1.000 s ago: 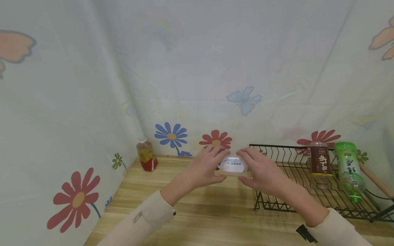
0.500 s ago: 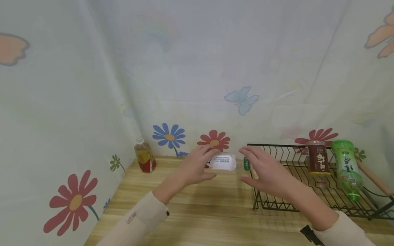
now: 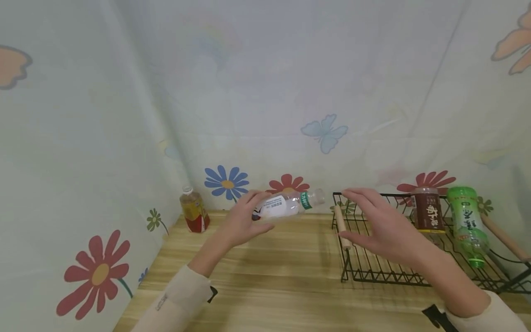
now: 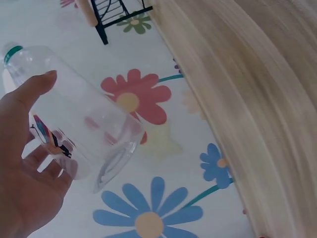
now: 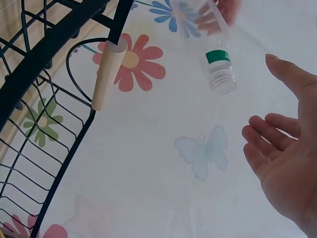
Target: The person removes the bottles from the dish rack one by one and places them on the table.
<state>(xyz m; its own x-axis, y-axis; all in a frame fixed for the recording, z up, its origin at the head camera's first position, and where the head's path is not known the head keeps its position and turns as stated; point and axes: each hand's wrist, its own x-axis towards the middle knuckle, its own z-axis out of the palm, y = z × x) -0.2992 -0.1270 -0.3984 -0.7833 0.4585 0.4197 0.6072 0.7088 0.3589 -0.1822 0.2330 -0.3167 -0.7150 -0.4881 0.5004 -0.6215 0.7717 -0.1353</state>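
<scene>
Well apart from the right hand point(image 3: 386, 226), the left hand point(image 3: 240, 223) grips a clear plastic bottle point(image 3: 275, 207) with a white label and green neck band. Tilted above the wood-grain tabletop point(image 3: 269, 276), the bottle points its bare threaded neck toward the right hand, which holds nothing, thumb and fingers parted near the pale wooden cylindrical handle point(image 3: 342, 228) of a black wire rack point(image 5: 45, 62).

Pale cloth backdrop point(image 3: 249, 92) (printed flowers point(image 3: 99, 275), butterflies point(image 3: 325, 133)) behind wood-grain tabletop point(image 3: 282, 281); soft, dim light.
</scene>
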